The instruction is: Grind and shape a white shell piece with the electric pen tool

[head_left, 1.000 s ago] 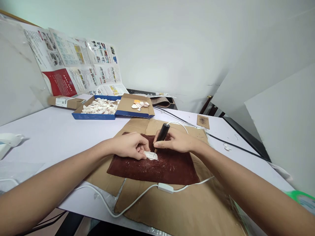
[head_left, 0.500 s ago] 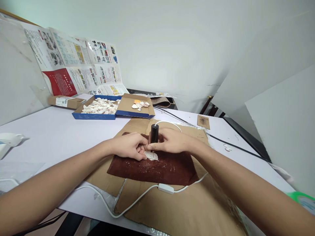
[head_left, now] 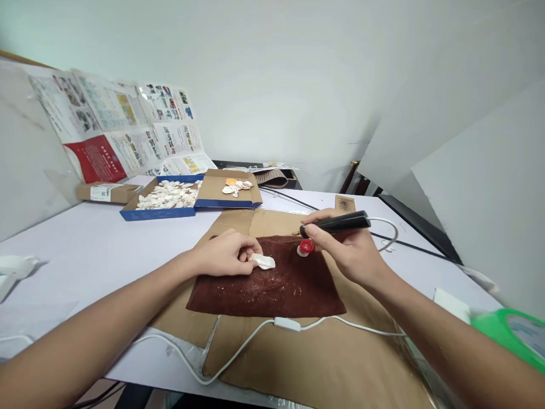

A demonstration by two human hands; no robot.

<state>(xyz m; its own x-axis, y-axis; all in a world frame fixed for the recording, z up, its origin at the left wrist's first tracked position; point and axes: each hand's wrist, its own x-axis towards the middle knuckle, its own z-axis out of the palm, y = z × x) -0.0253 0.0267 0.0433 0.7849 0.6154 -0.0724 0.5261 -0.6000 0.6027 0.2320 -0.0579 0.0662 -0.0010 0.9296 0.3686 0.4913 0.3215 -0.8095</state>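
Observation:
My left hand [head_left: 232,254] pinches a white shell piece [head_left: 264,261] by its left end, holding it on a dark red-brown cloth [head_left: 264,298]. My right hand [head_left: 340,241] grips a black pen-shaped electric drill [head_left: 340,224] with a white cord at its rear. The drill lies nearly level, its tip pointing left, well off to the right of the shell piece. Just below that tip, a small clear container with a red top [head_left: 305,247] stands on the cloth. White dust and crumbs speckle the cloth.
Cardboard [head_left: 306,363] lies beneath the cloth, with an inline switch [head_left: 287,324] on the white cord in front. A blue box [head_left: 157,213] behind holds many shell pieces; more lie on its lid [head_left: 208,190]. Green tape [head_left: 496,329] is at right.
My right hand has lifted the drill off the shell piece, moved right and tipped it from upright to nearly level. The red-topped container has come into view. My left hand keeps the shell piece.

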